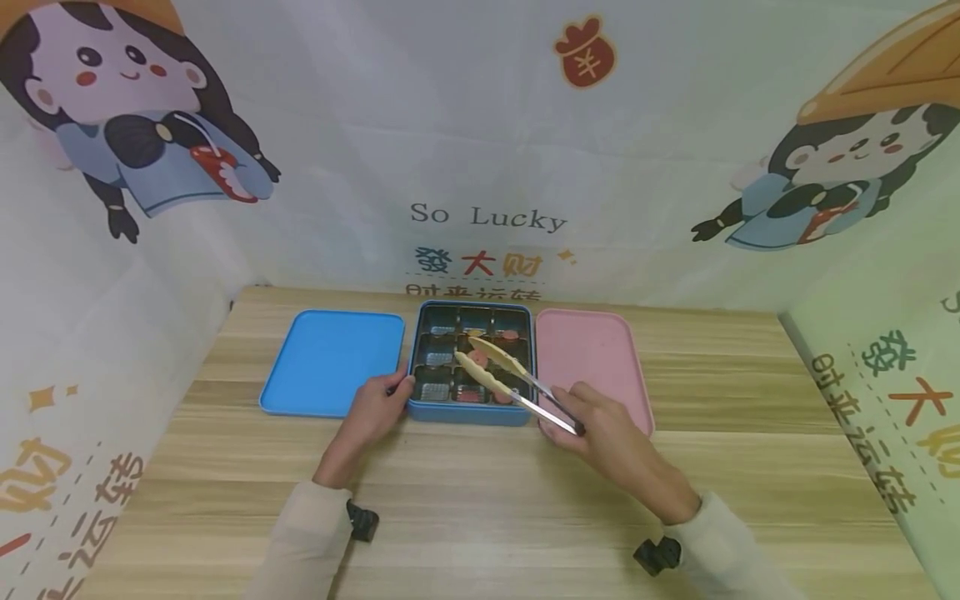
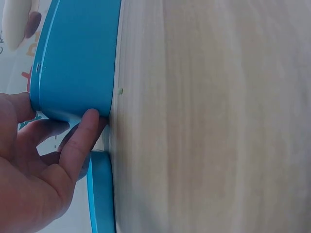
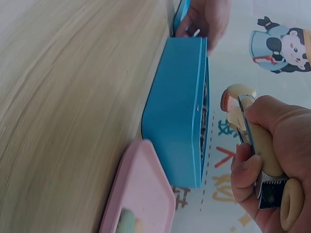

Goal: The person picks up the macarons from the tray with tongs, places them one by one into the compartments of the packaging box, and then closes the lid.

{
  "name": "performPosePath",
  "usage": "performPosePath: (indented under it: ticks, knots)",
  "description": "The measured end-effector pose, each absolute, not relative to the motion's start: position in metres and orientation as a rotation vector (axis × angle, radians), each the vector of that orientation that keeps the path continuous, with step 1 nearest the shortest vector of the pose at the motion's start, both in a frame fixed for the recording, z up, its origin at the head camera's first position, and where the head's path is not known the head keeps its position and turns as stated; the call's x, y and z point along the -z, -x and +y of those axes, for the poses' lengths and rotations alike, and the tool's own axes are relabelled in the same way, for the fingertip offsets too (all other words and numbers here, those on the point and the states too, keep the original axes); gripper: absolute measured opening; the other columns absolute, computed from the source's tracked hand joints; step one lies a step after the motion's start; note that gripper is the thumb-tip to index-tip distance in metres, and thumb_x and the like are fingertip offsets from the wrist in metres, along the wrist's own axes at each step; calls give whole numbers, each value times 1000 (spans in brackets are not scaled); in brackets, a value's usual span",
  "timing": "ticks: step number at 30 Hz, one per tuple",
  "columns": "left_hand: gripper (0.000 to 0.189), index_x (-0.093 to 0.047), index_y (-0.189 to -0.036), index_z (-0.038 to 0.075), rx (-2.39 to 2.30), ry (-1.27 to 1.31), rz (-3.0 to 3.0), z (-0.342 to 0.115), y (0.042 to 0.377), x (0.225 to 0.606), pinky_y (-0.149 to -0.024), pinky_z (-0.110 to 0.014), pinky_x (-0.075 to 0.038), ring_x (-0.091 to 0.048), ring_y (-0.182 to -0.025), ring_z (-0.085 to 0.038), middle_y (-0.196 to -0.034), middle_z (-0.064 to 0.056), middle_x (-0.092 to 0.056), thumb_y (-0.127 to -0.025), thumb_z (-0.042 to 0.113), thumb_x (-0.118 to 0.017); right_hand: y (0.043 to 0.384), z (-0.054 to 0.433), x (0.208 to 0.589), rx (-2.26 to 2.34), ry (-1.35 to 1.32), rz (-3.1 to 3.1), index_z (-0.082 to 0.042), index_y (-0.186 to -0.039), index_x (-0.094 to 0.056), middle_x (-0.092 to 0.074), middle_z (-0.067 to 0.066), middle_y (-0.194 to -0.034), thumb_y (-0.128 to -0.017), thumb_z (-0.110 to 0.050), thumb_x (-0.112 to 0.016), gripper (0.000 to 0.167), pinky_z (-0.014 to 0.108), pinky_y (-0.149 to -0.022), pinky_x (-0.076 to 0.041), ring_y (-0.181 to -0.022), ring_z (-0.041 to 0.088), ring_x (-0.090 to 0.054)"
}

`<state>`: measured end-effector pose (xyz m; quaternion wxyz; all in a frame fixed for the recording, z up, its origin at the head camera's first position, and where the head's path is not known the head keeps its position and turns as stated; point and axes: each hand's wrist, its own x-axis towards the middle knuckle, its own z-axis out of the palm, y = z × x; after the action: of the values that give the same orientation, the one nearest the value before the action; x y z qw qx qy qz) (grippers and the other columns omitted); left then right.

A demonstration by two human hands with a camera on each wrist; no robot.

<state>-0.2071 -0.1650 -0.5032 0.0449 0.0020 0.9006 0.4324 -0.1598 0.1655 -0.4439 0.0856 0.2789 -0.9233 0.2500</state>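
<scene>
My right hand (image 1: 611, 433) grips metal tongs (image 1: 543, 400) with cream tips, which reach over the divided blue box (image 1: 468, 412). In the right wrist view a round pinkish piece (image 3: 226, 101) sits between the tips, above the box rim. The box holds a black tray of square compartments; a reddish piece (image 1: 471, 395) lies in a front one, another pink piece (image 1: 509, 335) at the back right. My left hand (image 1: 378, 408) holds the box's front left corner; in the left wrist view one finger (image 2: 85, 133) lies along its side and another is at the rim.
A flat blue lid (image 1: 337, 358) lies left of the box, a pink lid (image 1: 592, 354) close on its right. Green and yellowish pieces (image 3: 127, 221) lie on the pink lid. A printed cloth wall (image 1: 480, 150) encloses the wooden table (image 1: 465, 517).
</scene>
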Motion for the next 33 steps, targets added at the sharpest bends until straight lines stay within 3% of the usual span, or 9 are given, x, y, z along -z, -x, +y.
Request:
performPosePath:
  ticks: [9, 20, 33]
  knots:
    - [50, -46, -144, 0, -1289, 4, 2748, -164, 208, 502, -76, -35, -46, -59, -86, -25, -76, -9, -67, -104, 30, -46, 161, 147, 451, -703, -922, -2756, 4, -128, -64, -54, 3, -84, -85, -18, -77, 49, 17, -55, -37, -66, 5, -40]
    - [49, -47, -144, 3, -1294, 8, 2738, -165, 208, 501, -71, -31, -44, -58, -80, -23, -75, -8, -65, -104, 31, -46, 161, 130, 456, -682, -935, -2818, 2, -134, -60, -60, 3, -95, -87, -21, -76, 55, 17, -54, -39, -68, 7, -46]
    - [49, -46, -145, 3, -1316, 4, 2722, -166, 207, 503, -68, -30, -43, -58, -78, -22, -77, -9, -65, -104, 29, -47, 160, 128, 459, -679, -935, -2797, 4, -131, -62, -58, 2, -91, -85, -22, -77, 55, 16, -54, -39, -64, 5, -44]
